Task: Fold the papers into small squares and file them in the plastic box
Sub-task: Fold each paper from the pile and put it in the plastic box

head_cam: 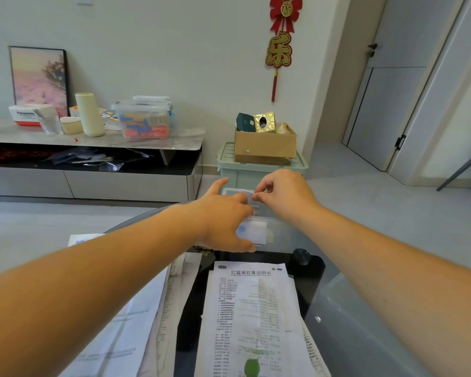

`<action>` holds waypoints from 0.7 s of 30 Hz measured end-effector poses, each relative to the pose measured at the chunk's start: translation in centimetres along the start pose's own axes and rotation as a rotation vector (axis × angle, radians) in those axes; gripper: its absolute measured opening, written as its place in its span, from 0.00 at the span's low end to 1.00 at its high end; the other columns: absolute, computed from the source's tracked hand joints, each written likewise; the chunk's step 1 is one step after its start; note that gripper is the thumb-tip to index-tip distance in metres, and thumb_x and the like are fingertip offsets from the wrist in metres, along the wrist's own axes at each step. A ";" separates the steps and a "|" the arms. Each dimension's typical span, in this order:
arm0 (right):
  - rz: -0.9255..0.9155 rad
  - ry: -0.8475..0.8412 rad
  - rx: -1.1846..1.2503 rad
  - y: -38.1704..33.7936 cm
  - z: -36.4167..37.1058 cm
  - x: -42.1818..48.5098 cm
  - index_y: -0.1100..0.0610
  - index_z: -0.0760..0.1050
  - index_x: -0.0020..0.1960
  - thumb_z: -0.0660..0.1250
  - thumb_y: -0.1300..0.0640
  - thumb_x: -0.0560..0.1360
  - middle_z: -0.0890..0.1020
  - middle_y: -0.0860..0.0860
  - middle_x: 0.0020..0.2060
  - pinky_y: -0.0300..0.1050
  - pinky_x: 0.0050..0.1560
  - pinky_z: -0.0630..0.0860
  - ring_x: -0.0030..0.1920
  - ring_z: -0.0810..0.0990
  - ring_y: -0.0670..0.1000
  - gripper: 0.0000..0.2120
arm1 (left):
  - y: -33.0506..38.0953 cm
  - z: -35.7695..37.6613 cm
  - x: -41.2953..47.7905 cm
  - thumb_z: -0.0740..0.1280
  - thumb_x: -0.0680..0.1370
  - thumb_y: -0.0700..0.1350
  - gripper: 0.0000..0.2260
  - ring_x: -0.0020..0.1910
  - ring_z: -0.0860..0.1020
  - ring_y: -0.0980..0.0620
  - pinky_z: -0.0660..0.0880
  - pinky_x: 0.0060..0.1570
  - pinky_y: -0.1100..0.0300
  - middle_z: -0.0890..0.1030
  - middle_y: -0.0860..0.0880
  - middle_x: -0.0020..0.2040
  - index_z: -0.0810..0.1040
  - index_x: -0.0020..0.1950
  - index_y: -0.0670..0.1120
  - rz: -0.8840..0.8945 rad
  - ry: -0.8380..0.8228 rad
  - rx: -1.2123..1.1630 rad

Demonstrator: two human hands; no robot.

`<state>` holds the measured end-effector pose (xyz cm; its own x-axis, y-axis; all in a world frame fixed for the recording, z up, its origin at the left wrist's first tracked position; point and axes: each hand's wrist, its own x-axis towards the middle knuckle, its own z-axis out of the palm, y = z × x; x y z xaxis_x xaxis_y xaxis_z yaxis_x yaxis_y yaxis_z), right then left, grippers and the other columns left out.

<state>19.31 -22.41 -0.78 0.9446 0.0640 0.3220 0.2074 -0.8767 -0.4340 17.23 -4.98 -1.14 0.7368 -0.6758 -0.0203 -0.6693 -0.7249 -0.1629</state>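
Observation:
A clear plastic box (279, 235) stands at the far edge of the glass table. Several folded paper squares (253, 234) stand inside it. My left hand (223, 219) grips the box's near left side, thumb on its front wall. My right hand (283, 195) pinches a small folded white paper (250, 198) just above the box's rim. Unfolded printed sheets lie nearer to me: a leaflet (253, 319) in the middle and a stack of sheets (136, 330) under my left forearm.
A black knob (301, 255) sits on the table's dark base by the box. Beyond the table stand a green storage bin (259, 170) with a cardboard carton (264, 145) on it, and a low cabinet (93, 164) at the left.

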 end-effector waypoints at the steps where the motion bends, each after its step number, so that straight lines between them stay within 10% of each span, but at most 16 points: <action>1: 0.001 -0.003 -0.011 0.0 0.0 0.0 0.47 0.83 0.40 0.75 0.49 0.74 0.82 0.44 0.37 0.51 0.46 0.81 0.42 0.79 0.49 0.05 | 0.1 -0.1 0.0 0.59 0.77 0.69 0.29 0.72 0.67 0.51 0.36 0.77 0.40 0.70 0.51 0.69 0.71 0.72 0.53 -0.004 -0.010 -0.007; 21: -0.073 -0.122 -0.063 -0.6 -0.6 -0.2 0.50 0.79 0.42 0.70 0.57 0.78 0.81 0.47 0.40 0.49 0.47 0.80 0.44 0.80 0.50 0.06 | 0.3 0.1 0.0 0.64 0.76 0.66 0.23 0.61 0.72 0.50 0.50 0.74 0.44 0.70 0.56 0.54 0.71 0.64 0.53 -0.049 -0.012 -0.062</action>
<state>18.88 -22.20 -0.12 0.9523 0.1825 0.2446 0.2636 -0.8957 -0.3580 17.03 -5.21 -1.29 0.7700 -0.6375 -0.0261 -0.6364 -0.7645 -0.1023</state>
